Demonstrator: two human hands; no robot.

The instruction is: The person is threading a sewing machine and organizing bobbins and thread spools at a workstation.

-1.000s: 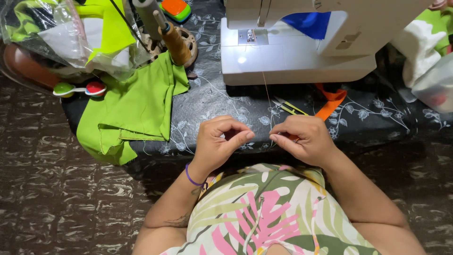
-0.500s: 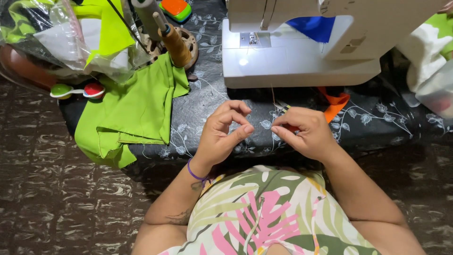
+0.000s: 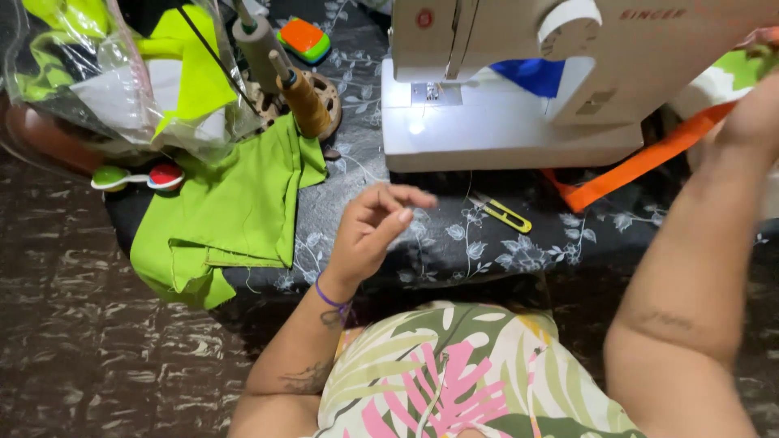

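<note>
Dark grey floral-print cloth (image 3: pixel 454 243) covers the work table, brown marbled floor below; only the head view to go on. White domestic sewing machine (image 3: pixel 519 89) sits at the back with its needle lamp on, and a scrap of blue fabric (image 3: pixel 531 75) lies on its bed behind the needle. Left hand (image 3: pixel 369 231) hovers above the cloth in front of the machine, fingers loosely curled with thumb and forefinger close together; a thin pale thread (image 3: pixel 469 182) runs down from the needle area, but blur means I cannot tell whether the hand pinches it. Right hand (image 3: pixel 755 122) is raised at the frame's right edge, mostly cut off, so its fingers cannot be read. Judging progress: thread looks routed near the needle, nothing lies under the presser foot, so stitching looks not begun. Small yellow-handled thread snips (image 3: pixel 503 212) lie untouched on the cloth, just in front of the machine. Counts: one machine, one pair of snips, one folded lime-green fabric piece (image 3: pixel 235 215) hanging over the table's left edge, two brown thread cones on a stand (image 3: pixel 302 101), one clear plastic bag of green and white fabric (image 3: pixel 122 77), one orange strap (image 3: pixel 641 162), one orange-and-green block (image 3: pixel 303 39).
</note>
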